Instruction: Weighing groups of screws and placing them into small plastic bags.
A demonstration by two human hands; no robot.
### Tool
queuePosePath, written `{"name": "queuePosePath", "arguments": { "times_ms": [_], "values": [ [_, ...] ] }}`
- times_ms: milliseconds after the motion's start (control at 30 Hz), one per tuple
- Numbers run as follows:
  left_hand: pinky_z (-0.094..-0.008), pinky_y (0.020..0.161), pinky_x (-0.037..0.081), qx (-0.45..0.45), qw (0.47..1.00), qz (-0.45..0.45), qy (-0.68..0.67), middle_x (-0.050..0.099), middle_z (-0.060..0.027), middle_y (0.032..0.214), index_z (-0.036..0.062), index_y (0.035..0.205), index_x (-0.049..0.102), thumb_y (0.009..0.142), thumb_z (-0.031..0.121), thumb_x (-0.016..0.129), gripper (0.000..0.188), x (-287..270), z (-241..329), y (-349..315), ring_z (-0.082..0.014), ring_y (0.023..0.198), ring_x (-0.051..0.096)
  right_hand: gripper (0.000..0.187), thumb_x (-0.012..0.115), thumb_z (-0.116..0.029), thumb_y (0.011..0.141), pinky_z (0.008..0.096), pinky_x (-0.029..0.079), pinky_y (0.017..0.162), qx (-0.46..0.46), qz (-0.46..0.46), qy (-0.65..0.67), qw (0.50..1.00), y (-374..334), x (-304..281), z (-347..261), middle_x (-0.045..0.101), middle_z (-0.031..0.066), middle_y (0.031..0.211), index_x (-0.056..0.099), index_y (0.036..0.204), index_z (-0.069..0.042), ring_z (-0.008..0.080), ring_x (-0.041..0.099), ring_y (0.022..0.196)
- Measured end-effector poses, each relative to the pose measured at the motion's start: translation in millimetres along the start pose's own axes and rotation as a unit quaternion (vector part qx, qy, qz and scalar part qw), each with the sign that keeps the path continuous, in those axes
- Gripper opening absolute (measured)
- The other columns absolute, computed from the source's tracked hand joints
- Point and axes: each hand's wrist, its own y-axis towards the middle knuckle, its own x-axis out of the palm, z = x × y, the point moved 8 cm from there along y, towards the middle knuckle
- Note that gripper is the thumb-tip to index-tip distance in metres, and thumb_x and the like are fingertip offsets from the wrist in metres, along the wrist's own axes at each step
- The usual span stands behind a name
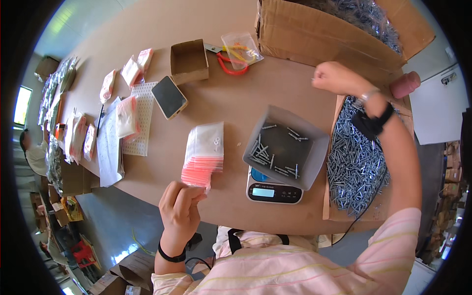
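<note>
My left hand is closed in a pinch at the near edge of a fanned stack of clear zip bags with red-pink tops. My right hand is curled into a fist above the table, by the large carton. Whatever its fingers may hold is hidden. Between the hands, a grey plastic bin sits tilted in view on a small digital scale. Several metal screws lie scattered in the bin. Under my right forearm, a shallow cardboard tray holds a heap of similar screws.
A large carton of bagged hardware stands at the far right. Beyond the bags are a phone, a small open box and red-handled scissors. Papers and bundled bags lie leftward. A pink cup-like object stands right.
</note>
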Motion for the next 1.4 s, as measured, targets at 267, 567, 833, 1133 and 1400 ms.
{"name": "queuePosePath", "arguments": {
  "times_ms": [267, 567, 833, 1133, 1400],
  "values": [
    [-0.0376, 0.054, 0.044, -0.008, 0.996, -0.063, -0.069, 0.055, -0.0077, 0.073, 0.0051, 0.076, 0.06, 0.076, 0.006, 0.083, 0.023, 13, 6, -17, -0.0269, 0.06, 0.056, 0.016, 0.072, -0.015, 0.076, 0.0449, 0.053, 0.072, 0.171, -0.006, -0.226, 0.959, -190, -69, -31, 0.068, 0.0193, 0.078, 0.068, 0.077, 0.001, 0.036, 0.067, 0.078],
    [-0.0345, 0.053, 0.044, 0.052, 0.996, -0.05, -0.057, 0.053, -0.0075, 0.07, 0.004, 0.082, 0.066, 0.074, 0.007, 0.086, 0.022, 18, 18, -28, -0.0236, 0.057, 0.054, 0.017, 0.073, -0.017, 0.086, 0.0426, 0.052, 0.08, -0.081, 0.023, 0.071, 0.994, -143, 8, -144, 0.065, 0.0151, 0.088, 0.067, 0.089, -0.002, 0.0338, 0.064, 0.087],
    [-0.0262, 0.057, 0.04, -0.175, 0.96, -0.02, -0.217, 0.053, -0.0052, 0.07, -0.0001, 0.1, 0.074, 0.077, -0.001, 0.081, 0.024, 33, -9, -53, -0.0125, 0.06, 0.048, 0.021, 0.078, -0.024, 0.076, 0.0455, 0.055, 0.072, -0.055, -0.191, -0.122, 0.972, -100, 112, -154, 0.072, 0.0158, 0.085, 0.074, 0.079, -0.004, 0.035, 0.07, 0.084],
    [-0.0347, 0.074, 0.05, -0.024, 0.99, -0.012, -0.135, 0.064, -0.007, 0.093, 0.0029, 0.084, 0.063, 0.074, 0.004, 0.085, 0.024, 45, 1, -49, -0.0221, 0.082, 0.061, 0.017, 0.072, -0.014, 0.084, 0.0369, 0.052, 0.069, -0.012, 0.063, 0.079, 0.995, -146, 12, -151, 0.067, 0.013, 0.083, 0.064, 0.088, 0.001, 0.0264, 0.066, 0.076],
    [-0.0333, 0.075, 0.052, -0.164, 0.91, -0.194, -0.328, 0.07, -0.0116, 0.09, 0.0026, 0.094, 0.059, 0.082, 0.007, 0.08, 0.025, 92, 11, -53, -0.0234, 0.082, 0.067, 0.014, 0.073, -0.004, 0.084, 0.0305, 0.053, 0.07, 0.158, 0.181, 0.104, 0.965, -209, -18, -90, 0.066, 0.0106, 0.082, 0.062, 0.087, 0.004, 0.0182, 0.066, 0.076]
  ]
}}
